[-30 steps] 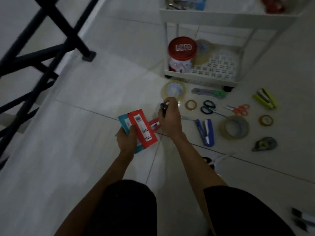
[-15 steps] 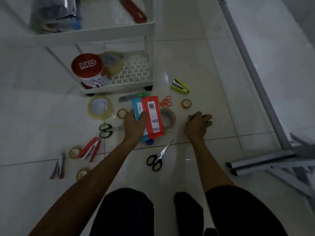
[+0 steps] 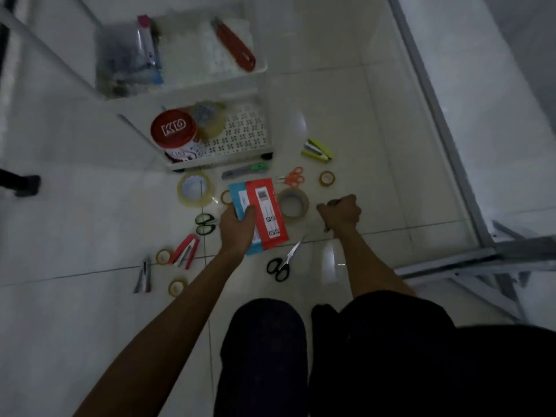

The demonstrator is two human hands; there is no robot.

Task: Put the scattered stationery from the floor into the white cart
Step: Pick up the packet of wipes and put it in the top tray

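Note:
My left hand (image 3: 237, 230) grips a red packet (image 3: 269, 212) stacked on a blue packet (image 3: 237, 197) above the floor. To its right, my right hand (image 3: 341, 213) is a closed fist near the floor, with a small dark object showing at both ends. The white cart (image 3: 261, 85) stands beyond; a red cutter (image 3: 236, 45) lies on its upper shelf and a red-lidded jar (image 3: 174, 130) stands on the lower one. Scattered on the floor are a clear tape roll (image 3: 195, 189), brown tape roll (image 3: 293, 204), orange scissors (image 3: 291, 177), yellow stapler (image 3: 317, 150), green cutter (image 3: 245, 170), black scissors (image 3: 281, 263) and red stapler (image 3: 185, 251).
A grey metal frame (image 3: 451, 145) runs down the right side, with metal bars (image 3: 481, 260) lying at its foot. A black furniture foot (image 3: 27, 185) sits at the far left. Small tape rolls (image 3: 177, 286) lie at lower left. My knees fill the bottom.
The view swung from the cart's left side to its right. My right hand moved right from the packets to the floor spot where a dark tape dispenser lay, and closed into a fist.

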